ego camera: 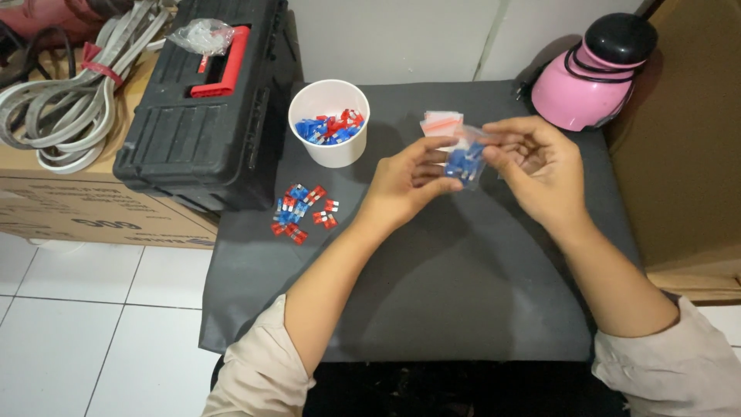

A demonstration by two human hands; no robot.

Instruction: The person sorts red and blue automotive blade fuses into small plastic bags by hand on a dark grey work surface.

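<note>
Head view: left hand (409, 181) and right hand (536, 158) both pinch a small clear zip bag (465, 164) of blue fuses above the dark mat (463, 293); a loose pinch could tip fuses out.

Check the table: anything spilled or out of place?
A small heap of red and blue fuses lies loose on the grey mat, outside the white cup. Whether spilled or laid out, I cannot tell. Nothing looks damaged.
</note>
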